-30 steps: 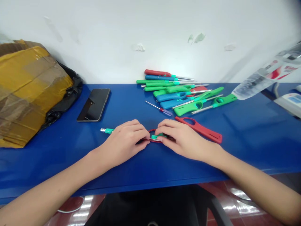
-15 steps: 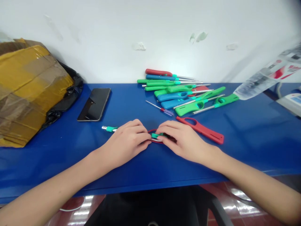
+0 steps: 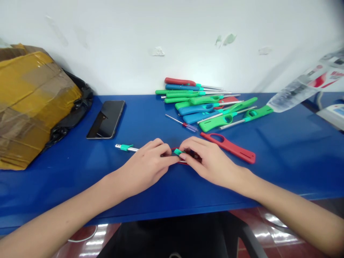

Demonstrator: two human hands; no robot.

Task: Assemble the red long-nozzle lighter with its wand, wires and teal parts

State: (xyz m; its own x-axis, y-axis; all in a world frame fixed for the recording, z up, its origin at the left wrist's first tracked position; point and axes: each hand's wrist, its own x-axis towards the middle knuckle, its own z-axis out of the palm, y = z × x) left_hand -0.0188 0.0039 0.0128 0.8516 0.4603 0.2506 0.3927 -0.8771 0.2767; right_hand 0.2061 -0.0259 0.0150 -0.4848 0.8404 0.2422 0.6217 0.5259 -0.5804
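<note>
An opened long-necked lighter lies low over the table between my hands, its red shell (image 3: 183, 162) mostly covered by fingers. Its metal tube (image 3: 132, 149) sticks out to the left, with a green collar (image 3: 125, 147) around it. My left hand (image 3: 150, 159) is closed over the tube side, its index finger reaching along the shell's near edge. Between thumb and fingertips, my right hand (image 3: 206, 157) pinches a small green trigger (image 3: 177, 152) at the shell. The loose red shell half (image 3: 233, 149) rests just beyond my right hand.
Several assembled lighters (image 3: 212, 109) in green, blue and red are heaped near the wall. A screwdriver (image 3: 185, 124) lies before them. A phone (image 3: 106, 120) and a taped carton (image 3: 34, 107) are on the left. A plastic bottle (image 3: 301, 86) leans at right.
My left index finger has stretched further right along the shell. The green trigger has tilted in my right fingertips.
</note>
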